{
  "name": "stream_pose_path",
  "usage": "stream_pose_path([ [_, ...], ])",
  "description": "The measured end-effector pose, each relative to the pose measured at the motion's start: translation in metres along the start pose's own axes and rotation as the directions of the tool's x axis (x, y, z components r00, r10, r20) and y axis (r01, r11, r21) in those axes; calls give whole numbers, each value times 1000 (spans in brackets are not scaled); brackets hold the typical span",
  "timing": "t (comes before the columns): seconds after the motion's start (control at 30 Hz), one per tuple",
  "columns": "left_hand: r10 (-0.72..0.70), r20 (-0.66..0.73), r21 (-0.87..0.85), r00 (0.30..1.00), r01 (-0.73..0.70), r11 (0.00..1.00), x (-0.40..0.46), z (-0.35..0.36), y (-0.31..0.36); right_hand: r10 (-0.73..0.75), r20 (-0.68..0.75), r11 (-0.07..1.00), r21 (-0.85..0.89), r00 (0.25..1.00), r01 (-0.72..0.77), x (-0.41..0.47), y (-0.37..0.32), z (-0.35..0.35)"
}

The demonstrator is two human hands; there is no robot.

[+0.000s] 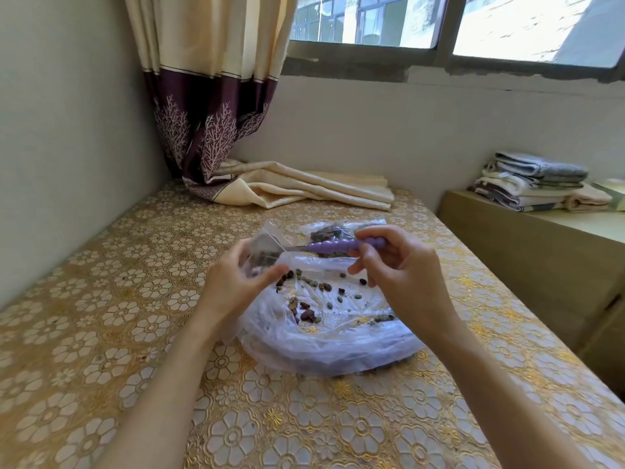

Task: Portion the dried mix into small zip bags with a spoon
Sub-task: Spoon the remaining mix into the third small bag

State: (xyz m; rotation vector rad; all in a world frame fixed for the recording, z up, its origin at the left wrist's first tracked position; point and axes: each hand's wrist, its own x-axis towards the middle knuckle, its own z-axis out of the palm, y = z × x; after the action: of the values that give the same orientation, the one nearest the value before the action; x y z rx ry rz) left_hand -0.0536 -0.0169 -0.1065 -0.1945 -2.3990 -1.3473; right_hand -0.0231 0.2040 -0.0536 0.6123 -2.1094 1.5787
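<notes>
My left hand [236, 282] holds a small clear zip bag [267, 245] open above the table; some dark dried mix shows inside it. A spoon with a ribbed purple handle [334, 247] is gripped by my right hand [399, 269], and its metal bowl reaches into the bag's mouth. Below both hands lies a large crumpled clear plastic bag [338, 343] with scattered red, green and brown dried mix [314, 299] on it. Behind the spoon lies another small bag [334, 231] with dried mix in it.
The table [101, 299] wears a gold floral cloth and fills the corner between two walls. A cream and purple curtain [287, 187] drapes onto its far side. To the right stands a lower wooden cabinet [527, 252] with folded towels [537, 181].
</notes>
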Motion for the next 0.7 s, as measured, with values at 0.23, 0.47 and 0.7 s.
stream_pose_path([
  [0.23,4,-99,-31,995,-7,999,3,0,-2,-6,-97,999,31,995,9,2,4,-5],
  [0.47,15,-169,-112,985,-35,993,0,-5,3,126,-300,990,-26,945,-140,2,26,-24],
  [0.7,26,-185,-97,982,-44,994,0,-5,2,66,-355,932,-312,932,-185,0,40,-39],
])
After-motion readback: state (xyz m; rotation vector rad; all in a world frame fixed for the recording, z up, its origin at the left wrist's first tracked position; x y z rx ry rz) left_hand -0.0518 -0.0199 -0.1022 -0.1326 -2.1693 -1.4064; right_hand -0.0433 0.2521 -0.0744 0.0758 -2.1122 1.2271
